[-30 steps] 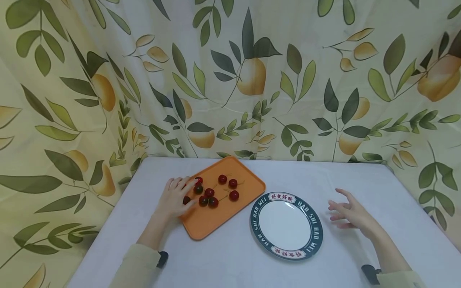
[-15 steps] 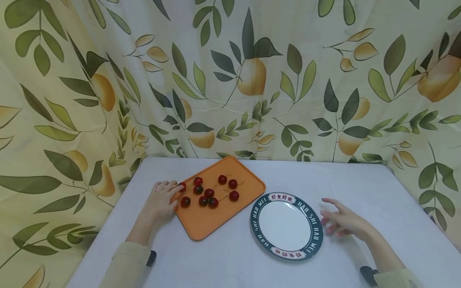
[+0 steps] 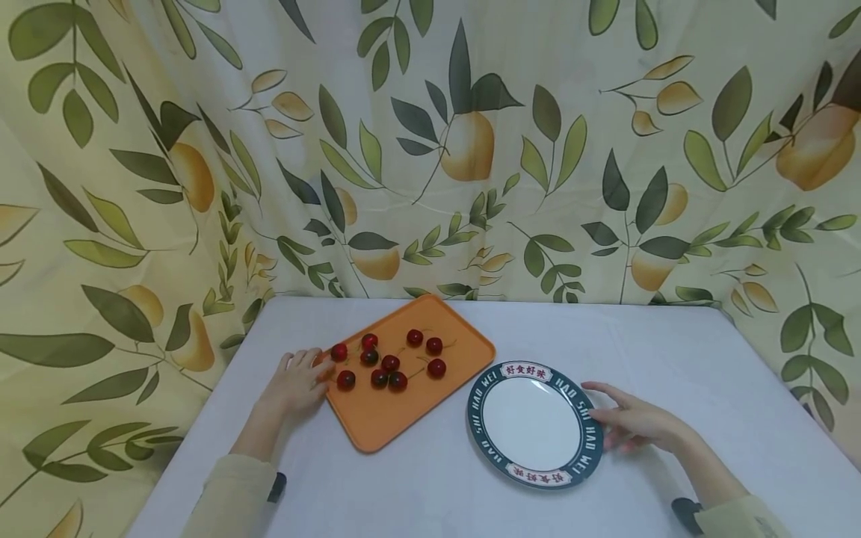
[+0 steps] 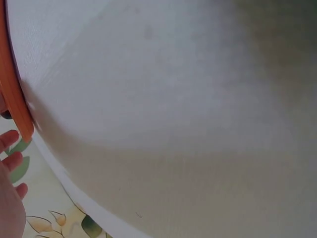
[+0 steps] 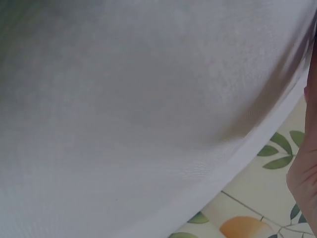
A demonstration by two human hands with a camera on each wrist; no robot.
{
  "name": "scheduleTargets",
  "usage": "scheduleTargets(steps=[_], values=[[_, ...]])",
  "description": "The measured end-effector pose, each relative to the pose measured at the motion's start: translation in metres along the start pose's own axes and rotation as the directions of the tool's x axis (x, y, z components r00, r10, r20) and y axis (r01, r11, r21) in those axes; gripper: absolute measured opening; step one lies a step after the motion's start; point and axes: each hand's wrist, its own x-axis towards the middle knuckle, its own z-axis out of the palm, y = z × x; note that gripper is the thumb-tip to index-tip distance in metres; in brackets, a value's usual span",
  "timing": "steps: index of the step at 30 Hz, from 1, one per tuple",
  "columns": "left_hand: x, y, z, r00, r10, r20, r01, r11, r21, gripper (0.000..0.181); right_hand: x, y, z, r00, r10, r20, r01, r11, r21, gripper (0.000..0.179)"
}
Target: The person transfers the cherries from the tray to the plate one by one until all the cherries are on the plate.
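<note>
On the white-covered table, an orange tray (image 3: 377, 426) lies at a slant and bears several dark red cherries (image 3: 390, 363), some with stems. My left hand (image 3: 289, 385) is at the tray's left corner, fingertips right at the rim and loosely bent. In the left wrist view, the fingers of the left hand (image 4: 10, 193) show spread apart beside the tray's orange edge (image 4: 12, 84). A round white plate (image 3: 531, 422) with a dark green lettered rim stands to the right of the tray. My right hand (image 3: 639, 422) reaches its right rim, one finger overlapping it and others bent at the edge.
A white cloth (image 3: 403, 493) covers the table. Behind it and to the left hangs a curtain (image 3: 430, 217) printed with leaves and yellow fruit. The tray's right corner lies close to the plate's upper left rim.
My left hand has drawn back left from over the cherries to the tray's corner, uncovering the cherries there. My right hand has moved left and nearer, onto the plate's rim.
</note>
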Motion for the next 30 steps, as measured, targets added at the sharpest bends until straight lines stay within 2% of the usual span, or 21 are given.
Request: scheduleTargets(steps=[7, 14, 23, 30], values=[[0.0014, -0.0008, 0.0034, 0.999, 0.035, -0.015, -0.035, 0.999, 0.009, 0.027, 0.0004, 0.0008, 0.0042, 1.000, 0.025, 0.003, -0.025, 1.000, 0.000, 0.068], [0.0002, 0.0001, 0.0049, 0.999, 0.039, 0.011, -0.039, 0.999, 0.005, 0.015, 0.0021, 0.0007, 0.0059, 1.000, 0.027, 0.007, -0.027, 1.000, -0.008, 0.066], [0.0002, 0.0027, 0.0060, 0.998, 0.028, 0.062, -0.026, 0.999, -0.031, 0.020, 0.0025, -0.0003, 0.0057, 0.999, 0.031, 0.011, -0.031, 0.999, -0.008, 0.066], [0.0016, 0.0043, 0.0095, 0.998, 0.067, -0.003, -0.067, 0.998, -0.014, 0.021, 0.0012, -0.0023, 0.0062, 1.000, 0.023, 0.014, -0.023, 1.000, -0.010, 0.066]])
